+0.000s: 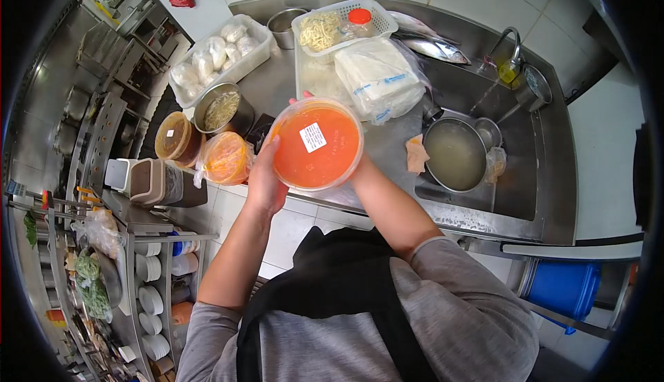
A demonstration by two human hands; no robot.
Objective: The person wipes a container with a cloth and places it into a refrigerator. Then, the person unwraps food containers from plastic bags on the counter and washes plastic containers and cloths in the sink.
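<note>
Both my hands hold a round, clear plastic container [332, 164] of orange-red contents, with a white printed label and handwriting on its lid. My left hand [263, 180] grips its left side, thumb along the rim. Reaching under from the right, my right hand [361, 173] is mostly hidden behind the container; fingertips show past its far edge. Left of my hands are a plastic-wrapped tub of orange contents [227, 159] and a lidded tub of brown contents [178, 137]. Close behind them stands a metal pot [223, 109] with pale, stringy contents.
A white bin [242, 69] holds several bagged white portions. Noodles and a red-lidded jar sit in a white basket [379, 14] beside a plastic-wrapped package [380, 78]. Fish [436, 49] lie near the sink [515, 195], where a pot of cloudy water [454, 154] stands.
</note>
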